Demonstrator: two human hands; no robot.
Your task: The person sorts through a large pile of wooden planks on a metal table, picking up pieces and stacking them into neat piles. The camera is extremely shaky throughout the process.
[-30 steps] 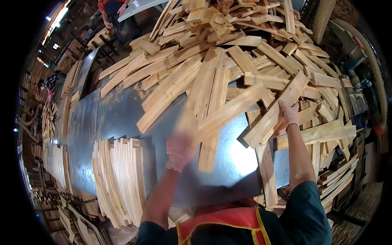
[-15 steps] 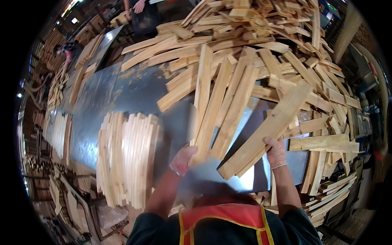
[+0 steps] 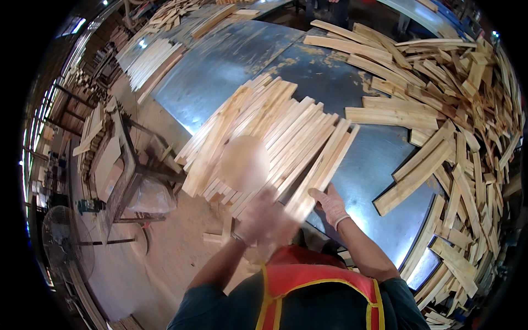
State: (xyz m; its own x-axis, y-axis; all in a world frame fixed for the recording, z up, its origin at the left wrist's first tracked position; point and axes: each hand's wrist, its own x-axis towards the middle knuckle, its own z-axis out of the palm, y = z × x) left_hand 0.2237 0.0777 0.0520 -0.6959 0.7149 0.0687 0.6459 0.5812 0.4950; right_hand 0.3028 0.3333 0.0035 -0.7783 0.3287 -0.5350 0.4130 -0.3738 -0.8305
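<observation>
While the right hand (image 3: 333, 208) gripped a board pair (image 3: 324, 171), fingers curled at its edge, the left hand (image 3: 263, 219) blurred near its near end, finger state unreadable; pair lay beside the board row (image 3: 294, 137), metal table (image 3: 368, 165).

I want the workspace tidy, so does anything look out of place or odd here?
Yes: the heap on the right lies jumbled at all angles, unlike the side-by-side row at centre. Tan patches mottle the table. A round blur covers part of the row; I can't tell what it is.
</observation>
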